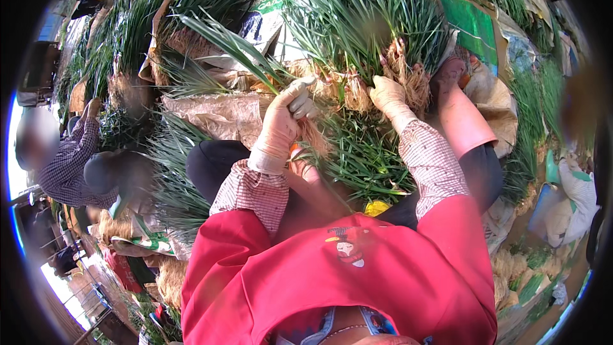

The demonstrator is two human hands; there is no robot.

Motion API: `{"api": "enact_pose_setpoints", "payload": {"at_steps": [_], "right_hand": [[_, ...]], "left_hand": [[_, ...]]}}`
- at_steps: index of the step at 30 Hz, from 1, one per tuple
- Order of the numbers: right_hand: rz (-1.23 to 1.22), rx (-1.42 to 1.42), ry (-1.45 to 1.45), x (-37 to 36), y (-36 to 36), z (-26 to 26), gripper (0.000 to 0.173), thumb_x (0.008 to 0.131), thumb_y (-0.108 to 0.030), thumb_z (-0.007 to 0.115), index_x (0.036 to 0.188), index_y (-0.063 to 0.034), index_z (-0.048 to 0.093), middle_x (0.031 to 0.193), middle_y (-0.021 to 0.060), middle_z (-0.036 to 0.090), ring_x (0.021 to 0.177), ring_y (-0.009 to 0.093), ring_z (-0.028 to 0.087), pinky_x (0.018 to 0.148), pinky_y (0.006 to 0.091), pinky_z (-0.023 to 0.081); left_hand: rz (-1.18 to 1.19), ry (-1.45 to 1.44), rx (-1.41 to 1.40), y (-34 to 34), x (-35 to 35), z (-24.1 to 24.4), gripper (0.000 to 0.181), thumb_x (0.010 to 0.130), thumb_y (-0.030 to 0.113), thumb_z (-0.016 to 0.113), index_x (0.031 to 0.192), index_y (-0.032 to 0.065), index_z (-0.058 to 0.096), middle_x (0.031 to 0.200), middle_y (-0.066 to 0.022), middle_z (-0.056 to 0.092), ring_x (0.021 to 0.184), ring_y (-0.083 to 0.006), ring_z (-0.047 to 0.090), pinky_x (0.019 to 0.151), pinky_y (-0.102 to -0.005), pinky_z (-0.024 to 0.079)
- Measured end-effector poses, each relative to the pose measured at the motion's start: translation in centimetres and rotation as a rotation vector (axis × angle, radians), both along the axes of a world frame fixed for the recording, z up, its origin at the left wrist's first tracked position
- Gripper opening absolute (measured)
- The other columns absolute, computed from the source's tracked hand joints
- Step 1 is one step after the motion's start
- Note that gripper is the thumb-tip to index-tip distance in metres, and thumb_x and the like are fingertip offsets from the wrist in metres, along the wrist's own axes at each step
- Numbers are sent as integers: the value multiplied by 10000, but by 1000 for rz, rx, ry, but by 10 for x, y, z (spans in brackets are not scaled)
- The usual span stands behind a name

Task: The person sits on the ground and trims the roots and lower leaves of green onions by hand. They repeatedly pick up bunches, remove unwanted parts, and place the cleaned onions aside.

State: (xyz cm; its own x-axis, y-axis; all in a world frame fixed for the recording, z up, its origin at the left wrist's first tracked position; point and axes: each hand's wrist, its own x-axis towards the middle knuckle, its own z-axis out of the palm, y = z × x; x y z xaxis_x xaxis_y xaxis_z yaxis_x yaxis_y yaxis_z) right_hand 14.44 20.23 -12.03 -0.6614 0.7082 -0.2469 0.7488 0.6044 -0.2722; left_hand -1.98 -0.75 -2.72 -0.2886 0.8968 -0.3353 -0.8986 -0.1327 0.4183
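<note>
My left hand [289, 105], gloved with pale grey fingertips, is closed around a few spring onions [239, 52]. Their long green leaves point up and left, and their pale stringy roots [313, 136] hang below the fist. At the near edge of a large heap of spring onions [354, 24], my gloved right hand [389, 95] has its fingers curled on the stalk bases; the leaves and roots partly hide the fingertips. Tan roots and reddish bulbs [395, 55] show beside it. Loose green leaves [368, 153] lie between my legs, under both hands.
Woven sacks [215, 112] lie under and around the heap. More spring onions [177, 167] are piled left of my knee and along the right [527, 120]. A person in a checked shirt [79, 167] works at the far left. My bare foot [450, 69] rests against the heap's right side.
</note>
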Motion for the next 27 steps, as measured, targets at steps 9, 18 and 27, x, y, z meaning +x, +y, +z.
{"api": "enact_pose_setpoints", "payload": {"at_steps": [9,18,27], "right_hand": [[-49,-339,446,-26,-6,96,264,902,-279,570,1012,-44,615,739,68,618,600,160,594,541,286,469],[565,-146,-123,-53,-71,52,212,827,-283,571,924,-98,607,753,134,650,759,334,644,690,436,513],[258,-397,194,-92,-69,-9,433,837,-409,596,1060,-38,587,920,189,655,867,350,634,754,433,498]], "left_hand": [[206,61,-200,-17,-17,-14,234,917,148,503,1080,4,589,563,61,276,497,-73,275,517,-250,313],[384,108,-195,-19,-24,-8,244,901,172,530,1072,5,580,586,57,317,497,-75,300,534,-247,315],[348,41,-238,-22,-19,-2,258,929,175,526,1104,-9,576,608,57,364,513,-74,322,551,-242,318]]}}
